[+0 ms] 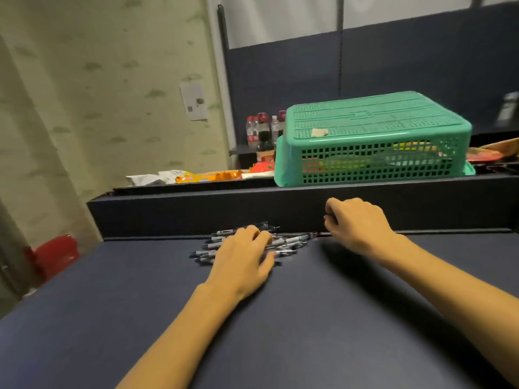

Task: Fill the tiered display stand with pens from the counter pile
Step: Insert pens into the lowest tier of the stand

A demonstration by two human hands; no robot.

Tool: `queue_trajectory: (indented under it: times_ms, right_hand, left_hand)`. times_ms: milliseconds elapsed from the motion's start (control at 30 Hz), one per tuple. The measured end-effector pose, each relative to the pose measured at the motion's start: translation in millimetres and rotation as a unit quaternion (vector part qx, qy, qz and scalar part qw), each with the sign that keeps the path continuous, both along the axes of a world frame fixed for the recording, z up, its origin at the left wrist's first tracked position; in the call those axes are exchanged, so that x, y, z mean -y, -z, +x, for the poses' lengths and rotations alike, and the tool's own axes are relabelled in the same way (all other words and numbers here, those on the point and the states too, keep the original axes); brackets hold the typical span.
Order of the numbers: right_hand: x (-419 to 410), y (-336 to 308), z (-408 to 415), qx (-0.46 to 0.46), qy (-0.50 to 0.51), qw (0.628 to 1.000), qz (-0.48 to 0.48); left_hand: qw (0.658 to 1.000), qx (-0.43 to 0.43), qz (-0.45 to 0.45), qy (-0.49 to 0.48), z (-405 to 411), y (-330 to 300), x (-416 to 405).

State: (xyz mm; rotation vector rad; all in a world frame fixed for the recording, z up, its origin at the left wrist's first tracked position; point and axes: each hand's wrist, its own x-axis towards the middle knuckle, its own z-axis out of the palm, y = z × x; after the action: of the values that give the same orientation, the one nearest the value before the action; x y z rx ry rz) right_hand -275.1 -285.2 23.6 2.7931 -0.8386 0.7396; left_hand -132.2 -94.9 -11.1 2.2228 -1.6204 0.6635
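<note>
Dark counter (112, 318): left hand (241, 262) flat on pen pile (286, 244); right hand (356, 223) curled, contents unclear.

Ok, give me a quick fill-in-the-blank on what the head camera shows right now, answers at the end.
1. The left hand rests on the pile of ____ on the dark counter.
2. The basket lying upside down behind the ledge is ____ in colour.
3. The right hand has its fingers ____, to the right of the pens.
4. The bottles stand to the ____ of the basket.

Missing words: pens; green; curled; left
</note>
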Motion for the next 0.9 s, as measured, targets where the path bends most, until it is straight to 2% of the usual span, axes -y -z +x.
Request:
queue_trajectory:
  times_ms: [133, 233, 500, 900]
  right_hand:
    - [-15.6, 10.4, -14.8, 0.01, 0.06, 0.998, 0.031]
    - [-23.3, 17.2, -30.5, 0.018, 0.095, 0.995, 0.038]
    - [-22.2, 32.0, -49.2, 0.065, 0.139, 0.983, 0.096]
    - [-22.1, 28.3, -47.8, 0.104, 0.112, 0.979, 0.131]
  left_hand:
    - [0.996, 0.016, 0.02, 0.091, 13.6, -6.8, 22.3]
    - [0.991, 0.013, 0.047, 0.121, 6.8, -5.9, 39.8]
    - [0.992, 0.005, 0.105, 0.073, -4.5, -6.9, 62.2]
    - [0.994, -0.04, 0.086, 0.05, -9.9, 0.2, 74.0]
